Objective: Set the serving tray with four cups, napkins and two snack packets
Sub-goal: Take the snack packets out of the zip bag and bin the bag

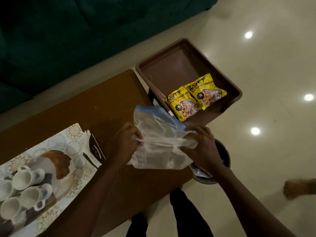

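Note:
Both hands grip a clear plastic bag (159, 139) with a blue edge above the table's right end: my left hand (127, 142) pinches its left side, my right hand (202, 142) clutches its right side. What the bag holds is hidden. Two yellow soya-chunk snack packets (193, 98) lie side by side in a brown tray (171, 65) beyond the table's end. A patterned white serving tray (71, 134) lies at the left, with several white cups (25, 189) lying on their sides at its near end. A stack of white napkins (86, 142) sits by that tray's right edge.
The brown wooden table (102, 103) runs from lower left to centre. A dark round bin (220, 161) stands under my right hand. A dark green sofa (85, 31) fills the back. A foot (297, 189) shows on the tiled floor at right.

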Action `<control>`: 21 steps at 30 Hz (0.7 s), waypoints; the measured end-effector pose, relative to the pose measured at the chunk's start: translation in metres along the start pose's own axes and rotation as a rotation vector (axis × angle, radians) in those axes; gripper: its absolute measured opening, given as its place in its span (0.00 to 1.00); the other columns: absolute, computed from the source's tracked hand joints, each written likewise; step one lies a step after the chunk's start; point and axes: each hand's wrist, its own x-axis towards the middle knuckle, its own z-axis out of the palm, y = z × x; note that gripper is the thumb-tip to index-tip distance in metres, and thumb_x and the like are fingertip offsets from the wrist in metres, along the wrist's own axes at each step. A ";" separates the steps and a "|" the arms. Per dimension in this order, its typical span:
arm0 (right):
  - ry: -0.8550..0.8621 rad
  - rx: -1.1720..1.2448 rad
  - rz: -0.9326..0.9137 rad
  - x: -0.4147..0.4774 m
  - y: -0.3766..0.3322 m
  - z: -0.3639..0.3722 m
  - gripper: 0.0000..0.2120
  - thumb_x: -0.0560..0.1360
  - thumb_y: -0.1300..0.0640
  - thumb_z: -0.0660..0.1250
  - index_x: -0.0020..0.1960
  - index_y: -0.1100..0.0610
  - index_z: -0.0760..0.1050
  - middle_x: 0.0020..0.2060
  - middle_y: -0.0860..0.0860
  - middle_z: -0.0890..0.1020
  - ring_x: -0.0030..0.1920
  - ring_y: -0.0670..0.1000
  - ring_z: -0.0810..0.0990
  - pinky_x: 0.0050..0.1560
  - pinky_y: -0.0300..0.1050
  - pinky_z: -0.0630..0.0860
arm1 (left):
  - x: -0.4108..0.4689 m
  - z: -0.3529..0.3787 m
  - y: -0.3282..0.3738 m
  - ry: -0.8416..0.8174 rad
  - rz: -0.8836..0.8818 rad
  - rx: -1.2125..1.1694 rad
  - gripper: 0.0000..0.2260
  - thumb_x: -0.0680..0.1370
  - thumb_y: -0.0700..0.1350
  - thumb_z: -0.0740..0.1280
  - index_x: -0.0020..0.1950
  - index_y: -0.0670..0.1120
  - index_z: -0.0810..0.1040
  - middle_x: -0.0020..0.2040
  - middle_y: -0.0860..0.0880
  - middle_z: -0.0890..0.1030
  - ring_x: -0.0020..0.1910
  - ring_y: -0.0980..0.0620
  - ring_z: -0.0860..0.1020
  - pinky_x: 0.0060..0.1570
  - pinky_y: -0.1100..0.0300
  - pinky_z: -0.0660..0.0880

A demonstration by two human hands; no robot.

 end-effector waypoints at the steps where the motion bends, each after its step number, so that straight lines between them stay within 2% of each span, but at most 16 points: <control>1: -0.037 0.106 0.055 -0.001 0.000 -0.002 0.11 0.69 0.54 0.74 0.51 0.52 0.81 0.53 0.42 0.80 0.56 0.38 0.74 0.56 0.36 0.68 | 0.000 0.001 0.000 0.007 0.044 0.018 0.16 0.63 0.37 0.78 0.34 0.55 0.74 0.49 0.63 0.70 0.48 0.63 0.72 0.39 0.72 0.69; 2: -0.069 0.243 0.146 -0.001 -0.001 -0.003 0.10 0.70 0.55 0.73 0.52 0.50 0.80 0.50 0.42 0.81 0.50 0.36 0.78 0.51 0.34 0.72 | 0.001 0.003 0.000 -0.007 0.076 0.019 0.16 0.63 0.37 0.78 0.36 0.53 0.74 0.53 0.61 0.68 0.51 0.59 0.71 0.43 0.66 0.71; 4: -0.071 0.456 0.313 -0.002 -0.003 -0.003 0.08 0.73 0.56 0.71 0.50 0.47 0.77 0.46 0.47 0.83 0.43 0.42 0.83 0.40 0.37 0.77 | 0.003 0.006 0.003 -0.089 0.076 -0.021 0.13 0.67 0.37 0.75 0.40 0.50 0.73 0.52 0.58 0.71 0.47 0.55 0.73 0.42 0.60 0.71; 7: 0.020 0.623 0.370 -0.003 -0.002 0.001 0.09 0.74 0.59 0.69 0.49 0.47 0.75 0.47 0.51 0.83 0.44 0.51 0.84 0.40 0.45 0.82 | 0.006 0.011 0.012 -0.185 -0.031 -0.094 0.09 0.75 0.41 0.68 0.42 0.49 0.68 0.41 0.53 0.75 0.38 0.55 0.74 0.34 0.59 0.70; 9: 0.068 0.711 0.357 -0.004 -0.005 0.003 0.11 0.74 0.61 0.70 0.51 0.48 0.74 0.50 0.51 0.82 0.48 0.53 0.83 0.43 0.49 0.83 | 0.007 0.013 0.019 -0.135 -0.053 -0.164 0.09 0.77 0.41 0.66 0.44 0.48 0.66 0.38 0.53 0.72 0.36 0.57 0.72 0.33 0.60 0.69; 12: 0.080 0.916 0.468 -0.003 -0.010 0.004 0.23 0.68 0.59 0.76 0.59 0.48 0.72 0.55 0.47 0.80 0.52 0.49 0.82 0.42 0.40 0.81 | 0.009 0.016 0.028 0.012 -0.003 -0.173 0.10 0.77 0.37 0.65 0.43 0.46 0.65 0.35 0.55 0.67 0.33 0.60 0.67 0.29 0.69 0.64; 14: -0.041 1.082 0.547 -0.002 -0.009 0.002 0.28 0.64 0.56 0.79 0.61 0.47 0.73 0.54 0.47 0.82 0.51 0.48 0.84 0.41 0.39 0.81 | 0.011 0.018 0.031 0.085 0.018 -0.156 0.11 0.77 0.35 0.65 0.43 0.46 0.64 0.34 0.55 0.66 0.32 0.59 0.65 0.29 0.67 0.62; 15: -0.136 1.127 0.563 -0.003 -0.007 0.001 0.28 0.62 0.55 0.80 0.60 0.46 0.75 0.53 0.48 0.84 0.52 0.49 0.84 0.42 0.41 0.82 | 0.011 0.020 0.032 0.112 0.012 -0.143 0.11 0.76 0.35 0.65 0.43 0.47 0.64 0.35 0.55 0.66 0.33 0.59 0.66 0.31 0.64 0.64; 17: -0.243 1.095 0.595 -0.008 -0.003 0.004 0.29 0.60 0.56 0.81 0.58 0.45 0.75 0.54 0.47 0.84 0.54 0.49 0.83 0.48 0.46 0.82 | 0.011 0.024 0.034 0.138 -0.016 -0.136 0.12 0.75 0.35 0.66 0.45 0.48 0.65 0.37 0.57 0.68 0.35 0.62 0.69 0.33 0.60 0.66; 18: -0.236 1.040 0.608 -0.011 -0.002 0.007 0.31 0.60 0.59 0.81 0.58 0.45 0.74 0.54 0.46 0.83 0.54 0.48 0.82 0.48 0.46 0.82 | 0.010 0.027 0.035 0.132 -0.038 -0.167 0.12 0.75 0.36 0.67 0.46 0.48 0.65 0.38 0.58 0.69 0.36 0.62 0.70 0.34 0.58 0.67; 21: -0.078 0.650 0.564 -0.015 0.005 0.012 0.31 0.64 0.63 0.77 0.63 0.49 0.69 0.53 0.47 0.80 0.53 0.49 0.79 0.42 0.37 0.78 | 0.004 0.030 0.043 -0.010 -0.231 -0.446 0.15 0.72 0.41 0.73 0.53 0.47 0.69 0.46 0.56 0.75 0.43 0.57 0.76 0.42 0.57 0.75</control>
